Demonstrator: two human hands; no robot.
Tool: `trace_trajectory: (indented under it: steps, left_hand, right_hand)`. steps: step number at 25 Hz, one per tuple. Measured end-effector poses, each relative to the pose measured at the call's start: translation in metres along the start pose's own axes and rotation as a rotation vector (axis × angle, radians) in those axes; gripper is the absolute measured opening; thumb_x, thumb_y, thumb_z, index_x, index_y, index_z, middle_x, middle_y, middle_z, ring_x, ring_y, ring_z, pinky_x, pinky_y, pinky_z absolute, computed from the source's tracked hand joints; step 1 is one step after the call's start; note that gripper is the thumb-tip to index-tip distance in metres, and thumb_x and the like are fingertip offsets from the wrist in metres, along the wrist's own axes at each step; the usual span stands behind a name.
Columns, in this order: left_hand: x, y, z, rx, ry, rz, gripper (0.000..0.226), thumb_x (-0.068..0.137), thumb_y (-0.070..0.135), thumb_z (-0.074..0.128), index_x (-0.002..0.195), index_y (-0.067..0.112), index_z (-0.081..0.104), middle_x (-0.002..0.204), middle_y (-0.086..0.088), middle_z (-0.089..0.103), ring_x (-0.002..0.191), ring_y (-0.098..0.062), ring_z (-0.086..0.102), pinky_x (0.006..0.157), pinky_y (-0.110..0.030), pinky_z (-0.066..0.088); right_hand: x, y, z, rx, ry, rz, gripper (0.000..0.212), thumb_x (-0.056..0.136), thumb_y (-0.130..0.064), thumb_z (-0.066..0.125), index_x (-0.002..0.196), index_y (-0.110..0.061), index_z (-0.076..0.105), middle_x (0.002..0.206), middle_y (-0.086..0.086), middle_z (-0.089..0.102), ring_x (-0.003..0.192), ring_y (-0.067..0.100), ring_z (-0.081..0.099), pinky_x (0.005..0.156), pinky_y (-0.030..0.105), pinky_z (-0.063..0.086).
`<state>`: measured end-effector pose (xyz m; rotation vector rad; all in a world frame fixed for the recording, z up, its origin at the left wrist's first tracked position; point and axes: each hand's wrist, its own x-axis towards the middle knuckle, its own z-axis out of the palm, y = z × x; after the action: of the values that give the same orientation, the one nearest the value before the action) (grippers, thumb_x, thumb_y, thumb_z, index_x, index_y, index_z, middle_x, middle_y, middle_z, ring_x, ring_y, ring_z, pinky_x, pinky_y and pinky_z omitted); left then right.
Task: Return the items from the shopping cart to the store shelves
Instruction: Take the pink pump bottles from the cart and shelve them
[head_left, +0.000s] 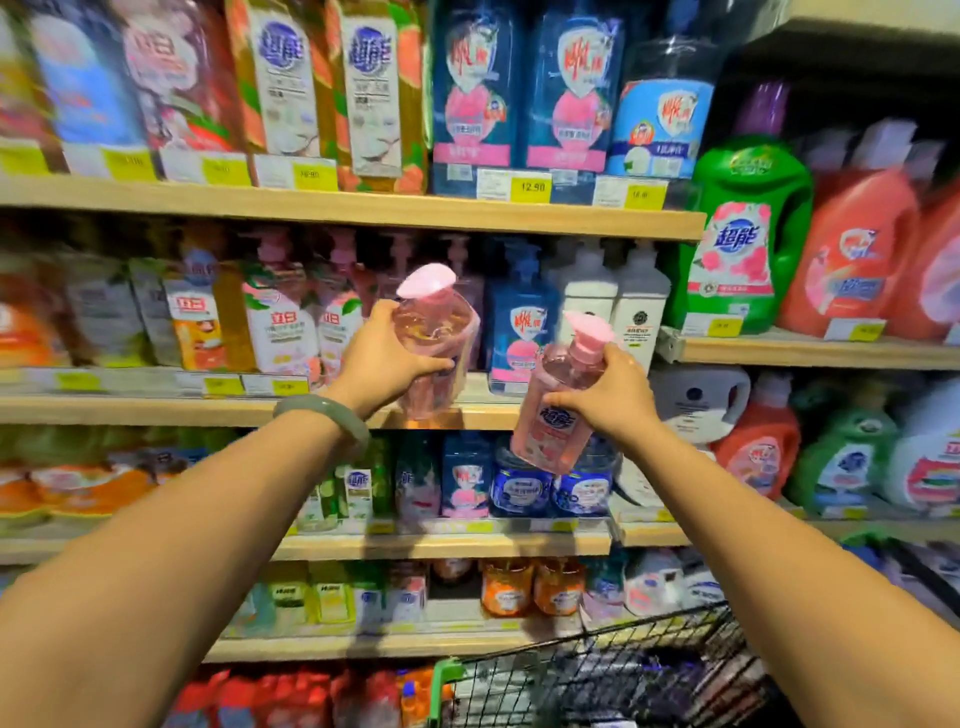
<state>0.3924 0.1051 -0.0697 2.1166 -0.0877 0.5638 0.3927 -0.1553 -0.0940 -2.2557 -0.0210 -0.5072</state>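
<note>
My left hand (382, 358) grips a clear pink pump bottle (439, 332), held tilted with its base at the front edge of the second shelf (234, 410), in a gap between pink-labelled bottles and a blue bottle (519, 322). My right hand (610, 392) holds a second pink pump bottle (558, 415), tilted, in front of the same shelf edge and a little lower. The black wire shopping cart (613, 675) with a green corner sits at the bottom of the view, below my right arm.
Wooden shelves packed with detergent and soap bottles fill the view. Large green (748, 234) and red jugs (852, 254) stand on the right-hand shelving. White pump bottles (615, 296) stand just behind my right hand. Yellow price tags line the shelf edges.
</note>
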Motion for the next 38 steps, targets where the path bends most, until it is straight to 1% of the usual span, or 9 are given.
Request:
trace_trajectory:
  steps: [2,6,10,14,17,27,32,36,38]
  left_hand:
    - [0.013,-0.003,-0.020,0.013,0.026,0.028,0.082,0.058,0.026,0.089,0.125,0.009,0.044,0.120,-0.003,0.059,0.109,-0.016,0.055,0.088,-0.026,0.044]
    - [0.035,-0.019,-0.039,-0.048,0.095,0.053,0.077,0.064,0.018,0.086,0.126,0.007,0.043,0.117,-0.001,0.054,0.102,-0.009,0.047,0.077,-0.012,0.033]
    - [0.061,-0.044,-0.035,-0.187,0.141,0.021,0.079,0.061,0.019,0.088,0.126,0.010,0.044,0.119,-0.002,0.058,0.108,-0.014,0.055,0.084,-0.020,0.039]
    - [0.080,-0.049,-0.030,-0.211,0.101,-0.002,0.077,0.064,0.023,0.086,0.126,0.011,0.041,0.119,0.000,0.055,0.103,-0.011,0.051,0.081,-0.020,0.037]
    - [0.097,-0.051,-0.029,-0.177,0.102,-0.044,0.075,0.065,0.032,0.085,0.124,0.013,0.042,0.121,-0.002,0.058,0.106,-0.020,0.057,0.078,-0.024,0.038]
    - [0.096,-0.061,-0.015,-0.126,0.115,-0.096,0.080,0.065,0.033,0.085,0.125,0.012,0.037,0.125,-0.009,0.055,0.110,-0.030,0.058,0.087,-0.036,0.050]
    - [0.104,-0.057,-0.012,0.025,0.081,-0.095,0.087,0.068,0.043,0.080,0.132,0.010,0.032,0.132,-0.011,0.050,0.114,-0.034,0.055,0.087,-0.045,0.051]
    - [0.109,-0.062,-0.012,0.143,0.053,-0.094,0.091,0.071,0.053,0.073,0.136,0.008,0.029,0.139,-0.013,0.045,0.117,-0.035,0.053,0.082,-0.043,0.050]
    - [0.114,-0.067,-0.012,0.205,0.064,-0.071,0.095,0.071,0.059,0.070,0.138,0.005,0.028,0.140,-0.014,0.044,0.124,-0.033,0.048,0.089,-0.042,0.046]
  right_hand:
    - [0.008,-0.025,0.012,0.037,0.032,-0.032,0.070,0.054,-0.033,0.090,0.114,-0.018,0.058,0.106,-0.002,0.060,0.094,0.015,0.057,0.079,0.028,0.046]
    - [0.032,-0.066,0.048,0.101,0.113,-0.077,0.070,0.050,-0.035,0.090,0.111,-0.021,0.058,0.110,0.004,0.060,0.098,0.021,0.061,0.084,0.036,0.052]
    - [0.055,-0.096,0.076,0.052,0.177,-0.092,0.068,0.057,-0.031,0.090,0.113,-0.014,0.054,0.105,-0.001,0.044,0.096,0.017,0.052,0.079,0.026,0.042]
    - [0.073,-0.108,0.096,-0.018,0.210,-0.103,0.067,0.059,-0.038,0.087,0.113,-0.019,0.054,0.111,0.000,0.049,0.104,0.021,0.055,0.089,0.036,0.047]
    - [0.079,-0.111,0.105,-0.018,0.250,-0.086,0.073,0.056,-0.045,0.086,0.118,-0.023,0.053,0.115,0.000,0.051,0.105,0.020,0.058,0.092,0.043,0.050]
    - [0.071,-0.117,0.134,-0.099,0.255,-0.110,0.077,0.061,-0.037,0.085,0.124,-0.018,0.046,0.123,0.005,0.046,0.110,0.024,0.053,0.088,0.039,0.049]
    - [0.077,-0.112,0.137,-0.115,0.211,-0.093,0.079,0.063,-0.037,0.085,0.127,-0.014,0.044,0.125,0.007,0.044,0.112,0.024,0.051,0.093,0.038,0.047]
    - [0.083,-0.113,0.135,-0.158,0.167,-0.114,0.079,0.063,-0.042,0.084,0.127,-0.018,0.044,0.125,0.005,0.047,0.113,0.024,0.053,0.086,0.036,0.047]
    - [0.087,-0.116,0.136,-0.191,0.150,-0.117,0.083,0.063,-0.044,0.083,0.129,-0.019,0.040,0.128,0.005,0.048,0.115,0.026,0.053,0.087,0.041,0.049]
